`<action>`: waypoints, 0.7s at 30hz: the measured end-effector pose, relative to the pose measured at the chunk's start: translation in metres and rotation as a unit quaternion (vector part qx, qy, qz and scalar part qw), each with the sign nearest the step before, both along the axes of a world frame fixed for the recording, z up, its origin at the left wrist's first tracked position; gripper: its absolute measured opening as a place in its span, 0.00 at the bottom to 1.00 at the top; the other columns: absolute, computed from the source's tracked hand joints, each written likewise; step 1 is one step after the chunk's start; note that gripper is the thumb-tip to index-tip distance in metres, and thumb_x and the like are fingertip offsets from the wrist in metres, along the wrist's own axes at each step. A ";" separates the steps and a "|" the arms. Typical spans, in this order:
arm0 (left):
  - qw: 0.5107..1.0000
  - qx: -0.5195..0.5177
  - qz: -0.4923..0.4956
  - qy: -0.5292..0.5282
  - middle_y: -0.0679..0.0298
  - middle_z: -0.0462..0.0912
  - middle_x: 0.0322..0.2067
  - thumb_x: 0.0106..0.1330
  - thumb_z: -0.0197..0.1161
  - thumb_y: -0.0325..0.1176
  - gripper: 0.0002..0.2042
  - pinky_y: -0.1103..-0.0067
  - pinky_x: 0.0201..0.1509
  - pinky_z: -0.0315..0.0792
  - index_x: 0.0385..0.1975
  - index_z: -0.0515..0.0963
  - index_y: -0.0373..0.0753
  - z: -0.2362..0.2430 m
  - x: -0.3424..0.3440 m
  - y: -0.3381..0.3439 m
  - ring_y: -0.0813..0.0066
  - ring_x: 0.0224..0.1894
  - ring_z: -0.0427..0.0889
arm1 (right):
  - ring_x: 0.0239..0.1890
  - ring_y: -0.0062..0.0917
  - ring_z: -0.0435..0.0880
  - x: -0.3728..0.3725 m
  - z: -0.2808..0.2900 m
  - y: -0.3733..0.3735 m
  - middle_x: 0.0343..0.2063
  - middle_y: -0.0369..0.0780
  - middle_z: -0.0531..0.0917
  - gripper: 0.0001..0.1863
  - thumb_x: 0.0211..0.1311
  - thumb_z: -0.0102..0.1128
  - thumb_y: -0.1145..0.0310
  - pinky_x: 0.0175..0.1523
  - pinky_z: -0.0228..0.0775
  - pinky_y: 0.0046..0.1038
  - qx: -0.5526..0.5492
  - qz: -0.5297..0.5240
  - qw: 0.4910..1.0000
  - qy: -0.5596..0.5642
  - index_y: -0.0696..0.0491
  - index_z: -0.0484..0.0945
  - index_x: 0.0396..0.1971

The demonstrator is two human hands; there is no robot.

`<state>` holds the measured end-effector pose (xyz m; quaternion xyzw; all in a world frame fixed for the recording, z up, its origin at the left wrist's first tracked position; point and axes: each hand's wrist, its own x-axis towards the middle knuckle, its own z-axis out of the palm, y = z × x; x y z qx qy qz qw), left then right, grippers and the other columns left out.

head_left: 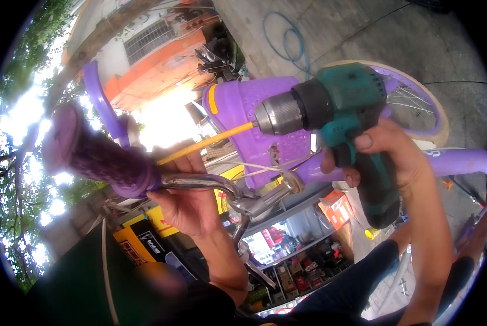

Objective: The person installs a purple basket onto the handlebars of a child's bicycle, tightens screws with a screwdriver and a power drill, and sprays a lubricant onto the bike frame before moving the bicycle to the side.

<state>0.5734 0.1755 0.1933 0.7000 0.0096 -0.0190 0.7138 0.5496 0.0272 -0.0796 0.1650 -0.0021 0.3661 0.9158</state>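
Observation:
A green and black cordless drill [336, 108] is in my right hand [390, 152], its fingers wrapped round the handle by the trigger. From the chuck [278, 115] a thin yellow rod [211, 142] points left, its far end at the inner end of a purple bicycle handlebar grip [104, 155]. My left hand [191, 209] is closed round the chrome handlebar [202, 180] beside that grip, some fingers behind the bar. Whether the rod's tip touches the grip, I cannot tell.
Behind the drill are a purple basket [254, 98], the purple frame [455, 161] and a wheel with a purple rim [417, 89]. A blue hose [287, 54] lies on the concrete. Below stands a compartmented tray of small parts [303, 277]; an orange box [337, 209] is near it.

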 end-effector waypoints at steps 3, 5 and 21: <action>1.000 0.024 0.007 -0.014 0.60 0.65 0.65 0.66 0.59 0.37 0.26 0.57 0.76 0.38 0.63 0.63 0.42 0.008 -0.008 0.007 0.61 0.71 0.54 | 0.22 0.27 0.80 0.001 0.004 0.015 0.34 0.52 0.83 0.27 0.48 0.63 0.62 0.29 0.75 0.25 0.013 0.014 1.000 -0.013 0.62 0.74 0.47; 1.000 0.028 0.003 -0.013 0.60 0.64 0.65 0.66 0.59 0.37 0.26 0.57 0.76 0.38 0.63 0.63 0.42 0.010 -0.009 0.009 0.61 0.71 0.54 | 0.22 0.27 0.80 0.001 0.006 0.018 0.34 0.52 0.83 0.27 0.48 0.63 0.62 0.29 0.75 0.25 0.015 0.019 1.000 -0.013 0.62 0.74 0.47; 0.999 0.027 0.032 -0.015 0.58 0.60 0.67 0.65 0.60 0.38 0.28 0.57 0.75 0.40 0.65 0.61 0.43 -0.001 -0.004 0.001 0.59 0.71 0.54 | 0.22 0.26 0.80 0.000 0.000 0.006 0.36 0.53 0.82 0.27 0.52 0.62 0.63 0.28 0.76 0.25 0.036 0.032 0.999 0.013 0.63 0.72 0.50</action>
